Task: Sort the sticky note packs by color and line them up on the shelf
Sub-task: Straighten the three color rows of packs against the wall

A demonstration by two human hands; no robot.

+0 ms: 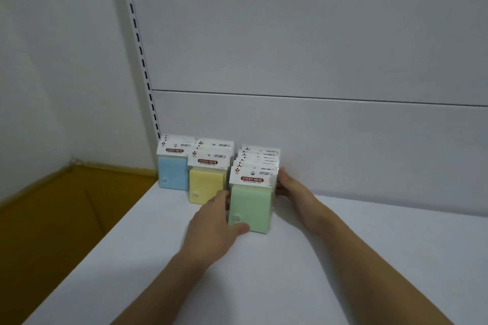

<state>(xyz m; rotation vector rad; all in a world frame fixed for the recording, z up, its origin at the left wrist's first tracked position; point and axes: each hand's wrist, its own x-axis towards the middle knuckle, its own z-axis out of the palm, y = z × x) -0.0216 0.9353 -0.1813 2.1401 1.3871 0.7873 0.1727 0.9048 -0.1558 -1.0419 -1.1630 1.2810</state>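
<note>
each pack's white header card reads "sticky note" in a red band. three rows stand upright on the white shelf (343,258) by its back panel (317,140): blue packs (173,173) leftmost, yellow packs (207,185) beside them, green packs (250,207) right. the left hand (215,227) and right hand (295,192) press the green row's sides, clasping it. brown floor (66,214) lies left; open shelf spreads right.
</note>
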